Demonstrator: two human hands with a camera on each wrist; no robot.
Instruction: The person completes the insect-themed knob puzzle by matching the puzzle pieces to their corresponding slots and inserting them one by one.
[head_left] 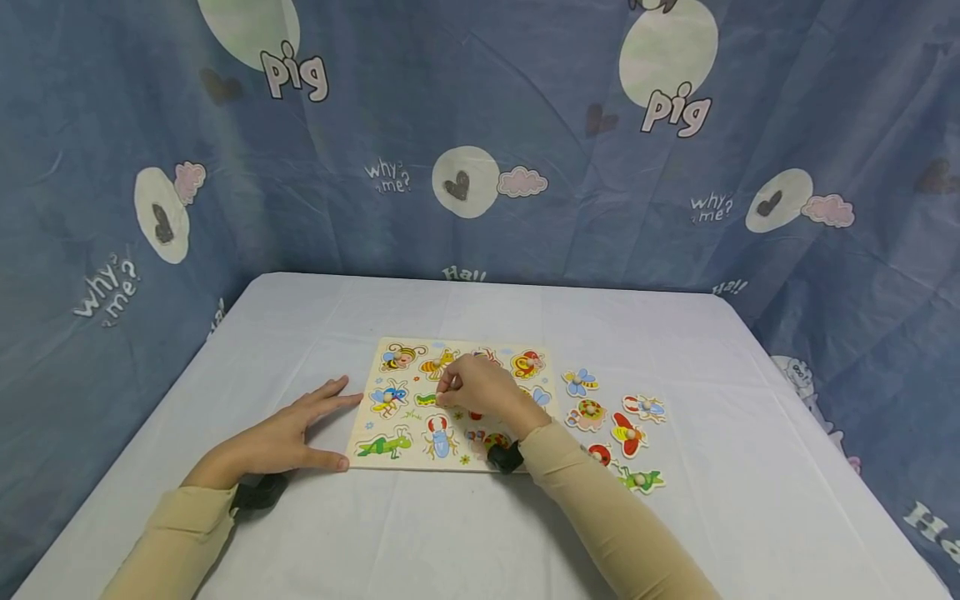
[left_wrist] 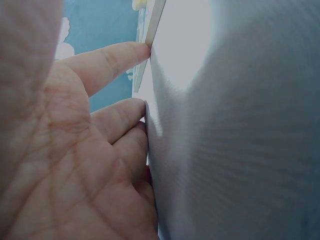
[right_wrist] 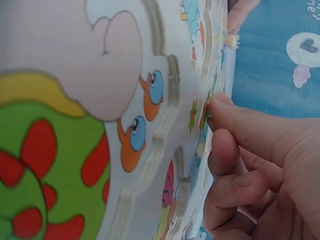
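A blue curtain point(head_left: 570, 225), printed with pale circles, hearts and white lettering, is hung across the back and sides. Now the table point(head_left: 750, 517): it is covered in white cloth, and on it a pale puzzle board point(head_left: 412, 465) is laid flat, with insects pictured over it in rows. At the board's left side the left hand point(head_left: 281, 433) is spread wide, nothing gripped; the edge is touched by a fingertip, and the thumb is held by the near corner. Over the board's middle, the right hand point(head_left: 483, 387) is stretched, thumb and fingertips drawn into a narrow pinch!

To the right of the board, loose pieces are scattered: a snail piece point(head_left: 587, 414), a red butterfly piece point(head_left: 628, 434), a stag beetle piece point(head_left: 644, 408), a grasshopper piece point(head_left: 640, 479), a blue-winged bee piece point(head_left: 580, 382) and, partly covered by the right sleeve point(head_left: 600, 508), a ladybird piece point(head_left: 599, 454).

And the smallest of all, the green caterpillar piece point(head_left: 425, 400), is held by its right end in that pinch, at the board's middle row; whether it is fully seated cannot be told.
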